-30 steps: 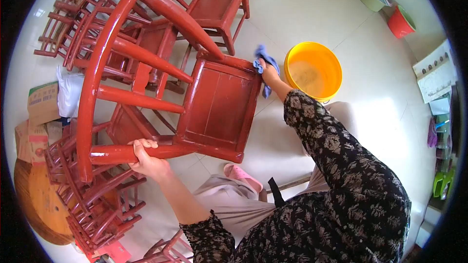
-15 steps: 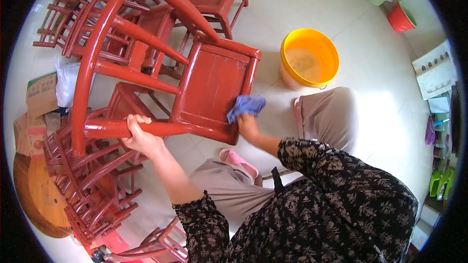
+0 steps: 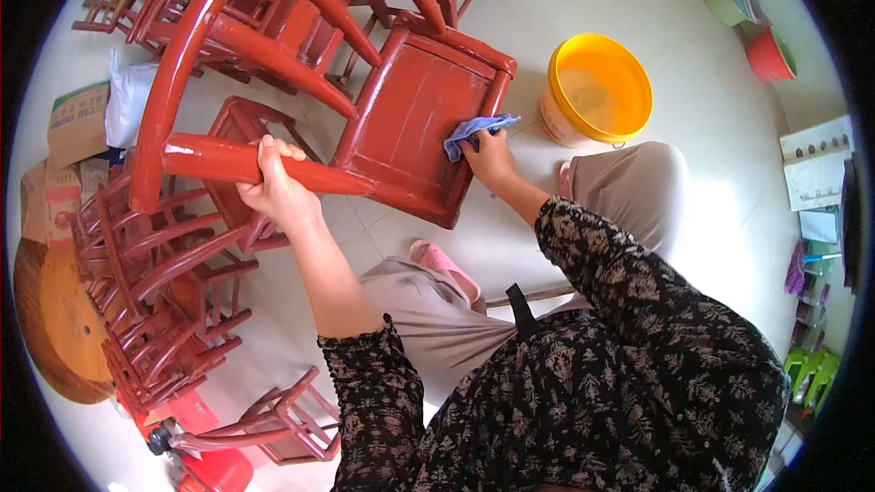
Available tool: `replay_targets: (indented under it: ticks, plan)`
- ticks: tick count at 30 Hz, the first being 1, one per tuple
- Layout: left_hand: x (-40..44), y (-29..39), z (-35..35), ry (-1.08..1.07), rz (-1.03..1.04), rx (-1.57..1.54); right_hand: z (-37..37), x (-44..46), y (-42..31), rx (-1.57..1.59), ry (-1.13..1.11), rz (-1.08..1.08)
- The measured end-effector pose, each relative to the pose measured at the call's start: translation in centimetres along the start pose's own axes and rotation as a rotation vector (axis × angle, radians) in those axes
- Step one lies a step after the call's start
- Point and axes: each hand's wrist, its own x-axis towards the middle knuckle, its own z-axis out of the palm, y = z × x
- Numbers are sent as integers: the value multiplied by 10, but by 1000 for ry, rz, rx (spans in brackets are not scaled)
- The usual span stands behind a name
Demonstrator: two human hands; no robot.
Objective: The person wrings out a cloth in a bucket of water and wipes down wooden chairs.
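Note:
A red wooden chair [image 3: 415, 114] is tilted before me, its seat facing up and its back frame to the left. My left hand [image 3: 281, 184] is wrapped round the thick rail at the chair's lower left. In my right hand [image 3: 489, 158] is a blue cloth [image 3: 474, 131], pressed on the right edge of the seat. The fingertips of that hand are partly under the cloth. A yellow bucket [image 3: 598, 89] with cloudy-looking contents stands on the floor to the right of the chair.
More red chairs [image 3: 169, 296] are piled at the left and upper left. Cardboard boxes [image 3: 79, 125], a white bag [image 3: 130, 105] and a round wooden piece [image 3: 68, 328] lie at the far left. A red basin [image 3: 771, 55] stands at upper right. My knees are below the chair.
The cloth in my right hand has moved from the seat's far corner to its near right corner, then slightly back up the right edge. The chair has tilted and its lower rail has risen.

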Motion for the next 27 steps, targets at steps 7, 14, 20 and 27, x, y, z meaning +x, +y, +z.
replay_targets:
  ticks: [7, 14, 20, 27]
  plan:
    - [3, -7, -6, -60, 60, 28, 15, -45, -8, -183, -345, -266]
    - [-6, -24, -18, -118, -202, 14, 31, -82, 52, 367, -472, -182]
    - [-4, -33, -27, -199, -247, -51, 1, -81, 23, -94, -437, -453]
    - [-7, -37, -20, -154, -248, -28, 14, -62, -55, 108, -379, -616]
